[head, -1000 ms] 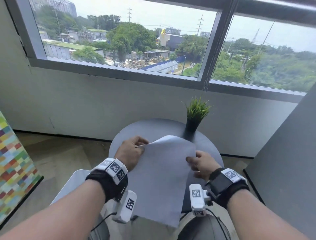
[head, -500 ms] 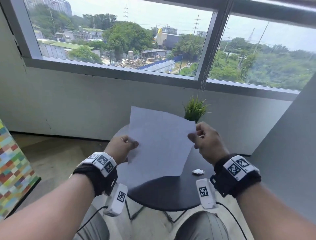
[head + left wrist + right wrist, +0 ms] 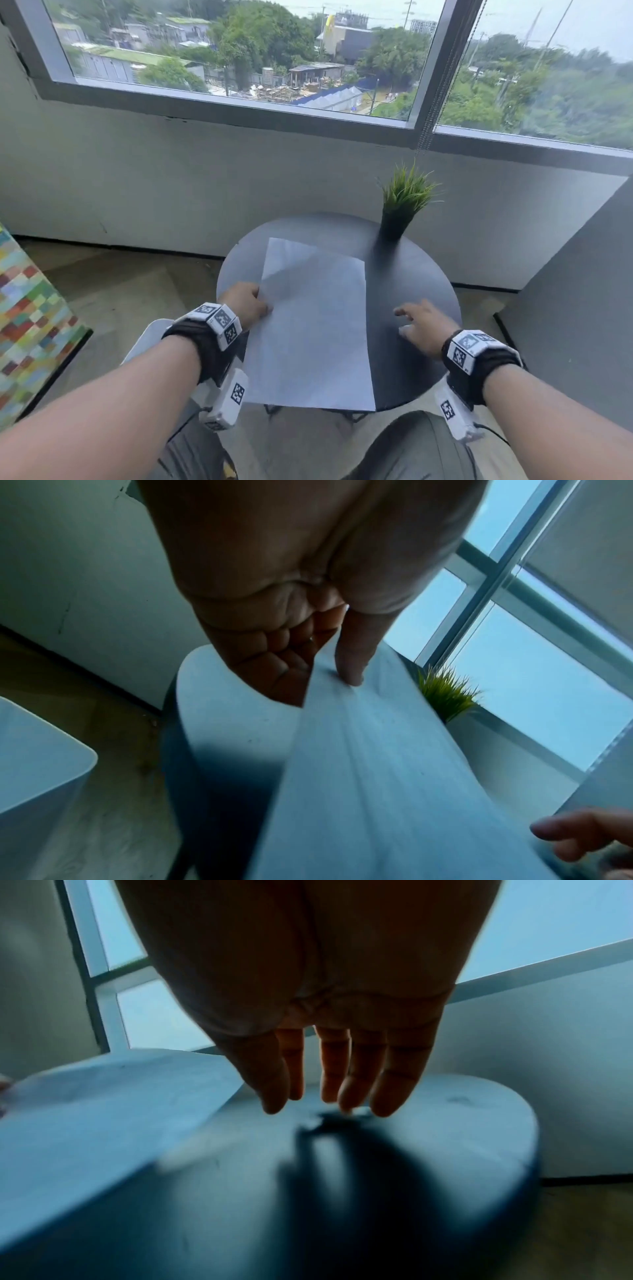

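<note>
A blank white sheet of paper (image 3: 315, 325) lies slanted over the near left part of a round dark table (image 3: 421, 274), its near edge past the table's rim. My left hand (image 3: 255, 305) pinches the sheet's left edge. In the left wrist view the thumb (image 3: 349, 669) presses on top of the paper (image 3: 377, 777) and the fingers curl beneath. My right hand (image 3: 416, 320) hovers open just right of the sheet, fingers (image 3: 346, 1085) straight and pointing down at the table (image 3: 462, 1129). A small pale scrap (image 3: 359, 1111) shows at the fingertips.
A small potted grass plant (image 3: 404, 202) stands at the table's far right. A white seat (image 3: 147, 339) is at the left beside my left arm. A colourful checked panel (image 3: 30, 308) stands far left, a grey partition (image 3: 582, 308) on the right, wall and window ahead.
The sheet, held upright in both hands half a second ago, has come down over the table. My right hand has let go of it and dropped to the right, fingers spread.
</note>
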Demonstrator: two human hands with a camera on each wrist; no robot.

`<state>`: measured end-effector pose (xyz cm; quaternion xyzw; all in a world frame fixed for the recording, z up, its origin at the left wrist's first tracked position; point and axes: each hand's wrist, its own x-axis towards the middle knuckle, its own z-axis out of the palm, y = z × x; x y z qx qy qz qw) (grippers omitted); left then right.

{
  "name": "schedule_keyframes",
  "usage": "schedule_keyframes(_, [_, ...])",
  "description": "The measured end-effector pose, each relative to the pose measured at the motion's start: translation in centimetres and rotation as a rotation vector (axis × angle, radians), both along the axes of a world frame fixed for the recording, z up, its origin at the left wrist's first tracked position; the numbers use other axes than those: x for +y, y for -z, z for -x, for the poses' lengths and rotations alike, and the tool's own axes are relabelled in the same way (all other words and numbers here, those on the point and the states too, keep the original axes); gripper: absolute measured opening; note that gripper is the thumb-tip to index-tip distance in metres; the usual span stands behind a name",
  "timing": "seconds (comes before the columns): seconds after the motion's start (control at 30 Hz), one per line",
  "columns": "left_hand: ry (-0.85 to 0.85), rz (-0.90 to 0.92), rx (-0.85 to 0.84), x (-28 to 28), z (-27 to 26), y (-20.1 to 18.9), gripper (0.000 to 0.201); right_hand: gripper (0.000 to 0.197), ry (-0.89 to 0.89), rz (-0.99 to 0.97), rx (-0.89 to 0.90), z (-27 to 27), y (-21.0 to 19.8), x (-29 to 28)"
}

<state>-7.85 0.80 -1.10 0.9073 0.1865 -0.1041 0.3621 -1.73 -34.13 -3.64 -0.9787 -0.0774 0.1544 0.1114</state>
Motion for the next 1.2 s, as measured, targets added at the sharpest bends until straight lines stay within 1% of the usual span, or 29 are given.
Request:
schedule_keyframes(0.03, [0.02,-0.061,0.025,0.0,0.0,0.4,0.013,0.036,-0.014,0.048,-0.028,0.1,1.2,-0.3])
schedule_keyframes(0.07, [0.031,-0.111,0.047,0.0,0.0,0.6,0.022,0.034,-0.017,0.052,-0.063,0.2,1.9,-0.6])
schedule_keyframes(0.17, [0.036,-0.208,0.058,0.4,-0.5,1.3,0.068,0.017,-0.001,-0.019,-0.095,-0.1,2.3,-1.1])
schedule_keyframes(0.2, [0.068,-0.259,0.047,0.3,-0.7,1.3,0.078,0.012,-0.005,-0.011,-0.081,-0.4,2.0,-1.2])
schedule_keyframes(0.23, [0.122,-0.323,0.02,0.0,-0.8,1.1,0.081,0.008,-0.016,0.009,-0.062,-0.7,1.6,-1.2])
schedule_keyframes(0.3, [0.271,-0.407,-0.04,-1.1,-1.2,0.8,0.077,0.011,-0.03,0.027,-0.055,-1.3,0.5,-0.8])
schedule_keyframes(0.37, [0.428,-0.427,-0.047,-2.9,-1.4,0.8,0.076,0.016,0.005,-0.038,-0.064,-1.8,-0.7,0.4])
schedule_keyframes(0.4, [0.499,-0.434,-0.032,-3.8,-1.6,1.0,0.079,0.016,0.025,-0.1,-0.06,-1.9,-1.2,1.2])
schedule_keyframes(0.47, [0.614,-0.472,0.013,-5.4,-1.9,1.9,0.093,0.012,0.029,-0.236,-0.047,-1.9,-2.1,3.3])
schedule_keyframes(0.53, [0.683,-0.534,0.06,-6.5,-1.8,2.8,0.105,0.008,0.003,-0.342,-0.023,-1.6,-2.5,5.6])
schedule_keyframes(0.6, [0.717,-0.588,0.086,-7.2,-1.3,3.5,0.112,0.006,-0.039,-0.411,0.028,-1.3,-2.5,7.5])
schedule_keyframes(0.67, [0.73,-0.625,0.076,-7.6,-0.5,3.9,0.115,0.009,-0.11,-0.401,0.092,-1.1,-1.8,8.7])
schedule_keyframes(0.73, [0.73,-0.637,0.061,-7.9,0.1,4.1,0.115,0.017,-0.184,-0.311,0.127,-1.1,-0.9,9.4])
schedule_keyframes(0.83, [0.73,-0.636,0.064,-8.4,0.8,4.5,0.113,0.021,-0.204,-0.218,0.096,-1.3,0.2,9.9])
schedule_keyframes(0.9, [0.731,-0.649,0.025,-8.4,1.0,4.3,0.105,0.021,-0.192,-0.175,0.077,-1.6,0.5,9.8])
schedule_keyframes(0.97, [0.727,-0.643,-0.022,-7.9,1.0,3.9,0.092,0.021,-0.185,-0.123,0.09,-1.8,0.4,9.5])
schedule_keyframes(1.03, [0.661,-0.614,-0.035,-6.6,0.9,3.5,0.083,0.018,-0.173,-0.086,0.099,-2.1,0.1,9.1])
schedule_keyframes(1.13, [0.509,-0.574,0.038,-4.0,1.1,3.5,0.079,0.018,-0.171,-0.038,0.072,-2.4,-0.3,8.8])
schedule_keyframes(1.2, [0.497,-0.568,0.082,-3.3,1.6,3.8,0.079,0.022,-0.168,-0.055,0.047,-2.3,-0.6,9.0])
